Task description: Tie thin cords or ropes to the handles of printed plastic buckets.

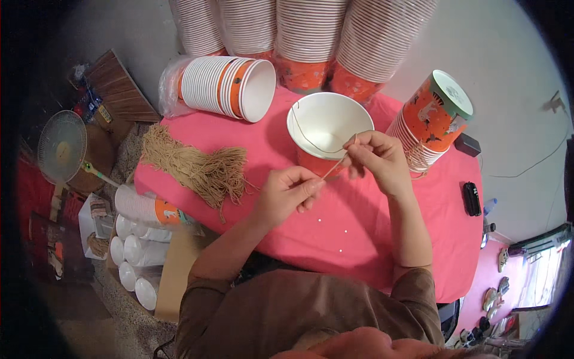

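My left hand pinches one end of a short stretch of thin brown cord. The fingers of my right hand are closed on the same cord, a little higher and to the right. Just beyond my hands stands a large paper tub, white inside and orange outside, with its mouth up. A thin strand curves down its inner wall from the left rim toward my right hand; whether it is joined to the held cord I cannot tell. To the left lies a bundle of tan cords.
A pink-covered table holds three tiny white bits. Nested tubs lie sideways at back left; tall wrapped stacks stand behind. At right are an upside-down stack and two black objects. A cardboard box with tubs sits lower left.
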{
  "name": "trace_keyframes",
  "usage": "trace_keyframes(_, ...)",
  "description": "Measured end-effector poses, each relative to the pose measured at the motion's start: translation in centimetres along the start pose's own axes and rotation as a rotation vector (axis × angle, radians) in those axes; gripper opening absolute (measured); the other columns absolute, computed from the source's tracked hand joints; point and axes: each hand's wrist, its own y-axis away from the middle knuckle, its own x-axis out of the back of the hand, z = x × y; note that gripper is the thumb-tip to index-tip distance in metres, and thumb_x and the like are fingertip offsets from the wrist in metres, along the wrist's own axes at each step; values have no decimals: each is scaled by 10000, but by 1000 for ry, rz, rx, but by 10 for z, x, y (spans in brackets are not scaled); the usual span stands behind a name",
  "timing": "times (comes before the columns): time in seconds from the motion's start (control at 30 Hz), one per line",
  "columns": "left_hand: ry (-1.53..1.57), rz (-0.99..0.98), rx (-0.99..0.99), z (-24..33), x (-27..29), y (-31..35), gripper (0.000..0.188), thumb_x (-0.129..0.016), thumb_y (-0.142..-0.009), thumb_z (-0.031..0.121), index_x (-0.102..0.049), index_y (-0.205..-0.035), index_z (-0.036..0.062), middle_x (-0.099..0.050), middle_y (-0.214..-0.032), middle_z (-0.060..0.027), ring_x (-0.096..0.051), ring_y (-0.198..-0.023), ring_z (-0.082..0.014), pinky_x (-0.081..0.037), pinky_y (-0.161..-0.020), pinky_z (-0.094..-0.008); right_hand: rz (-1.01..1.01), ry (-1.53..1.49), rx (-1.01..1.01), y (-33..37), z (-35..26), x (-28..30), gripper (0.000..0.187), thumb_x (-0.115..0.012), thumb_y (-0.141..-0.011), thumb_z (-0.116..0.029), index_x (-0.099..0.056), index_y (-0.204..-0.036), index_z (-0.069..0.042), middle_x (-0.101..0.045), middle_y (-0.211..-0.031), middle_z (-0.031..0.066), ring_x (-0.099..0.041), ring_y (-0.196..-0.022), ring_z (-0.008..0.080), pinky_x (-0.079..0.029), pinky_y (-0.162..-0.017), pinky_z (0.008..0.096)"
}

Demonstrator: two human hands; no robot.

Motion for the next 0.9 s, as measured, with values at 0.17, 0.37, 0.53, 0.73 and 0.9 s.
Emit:
trace_keyframes(0.17,-474,246,-273,1,2,1,88,-653,-871,78,-630,-877,-6,-593,-720,-10,-575,-609,-96,-437,-495,-254,264,785,330,4,-8,-7,329,-687,-790,-53,-587,-1103,-32,-588,-919,43,-519,-666,86,-421,-550,240)
trace_keyframes(0.37,-873,241,-806,18,-15,-6,93,-684,-789,41,-614,-846,18,-576,-730,-108,-598,-640,-265,-471,-542,-355,-217,224,-112,24,-19,-36,466,-621,-835,14,-507,-1283,-44,-610,-996,4,-560,-778,59,-450,-675,213)
trace_keyframes(0.53,-1039,225,-822,20,-11,-5,147,-720,-746,67,-583,-791,42,-557,-720,-87,-591,-650,-269,-473,-542,-374,-216,579,104,21,-20,-25,186,-605,-845,15,-617,-1030,-3,-608,-817,20,-564,-728,79,-456,-632,244)
trace_keyframes(0.73,-1158,209,-937,13,-9,-13,189,-745,-714,91,-579,-794,50,-558,-750,-72,-596,-681,-252,-484,-568,-368,-201,721,307,18,-16,-19,82,-601,-833,8,-596,-915,16,-590,-775,110,-587,-659,204,-456,-578,295)
trace_keyframes(0.9,-1094,296,-796,5,-11,-25,307,-741,-722,87,-592,-984,29,-565,-998,-123,-611,-821,-273,-514,-674,-362,31,872,434,5,-4,-17,77,-614,-820,-16,-558,-872,-8,-573,-775,129,-584,-664,266,-445,-577,336)
